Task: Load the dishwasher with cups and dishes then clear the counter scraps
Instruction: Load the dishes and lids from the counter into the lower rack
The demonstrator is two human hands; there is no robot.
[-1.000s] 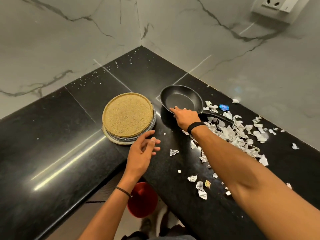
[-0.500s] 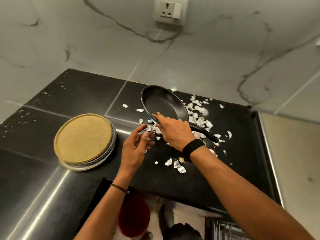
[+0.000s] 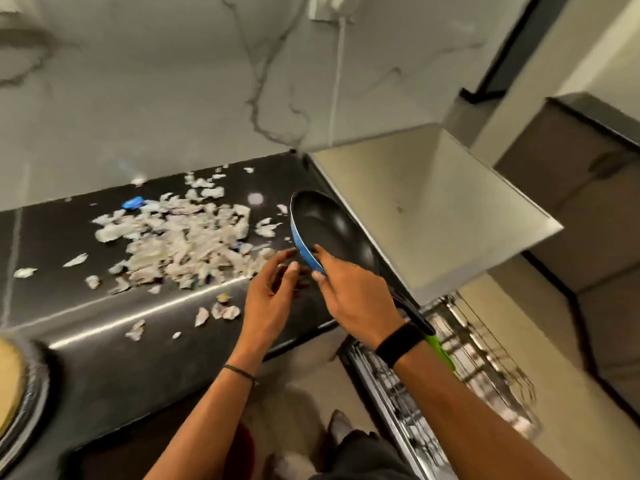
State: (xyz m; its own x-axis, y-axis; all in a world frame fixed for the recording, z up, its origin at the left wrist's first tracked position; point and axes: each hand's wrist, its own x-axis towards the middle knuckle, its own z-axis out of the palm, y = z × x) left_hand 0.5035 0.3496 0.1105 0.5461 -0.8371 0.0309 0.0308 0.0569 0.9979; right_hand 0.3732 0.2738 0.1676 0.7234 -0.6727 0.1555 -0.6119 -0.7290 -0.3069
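R hand [image 3: 356,299] gripping tilted frying pan [image 3: 332,230] by rim, L hand [image 3: 273,296] loose-fingered, empty, beside it, scraps [image 3: 183,244] on counter [image 3: 104,341] to left, dishwasher rack [image 3: 485,368] below.

The right hand [image 3: 356,299] gripped the tilted black pan [image 3: 332,230] by its blue rim above the right end of the counter [image 3: 104,358]. The left hand [image 3: 273,296] hovered just beside it, fingers relaxed. Pale scraps [image 3: 183,244] lay toward the back edge.
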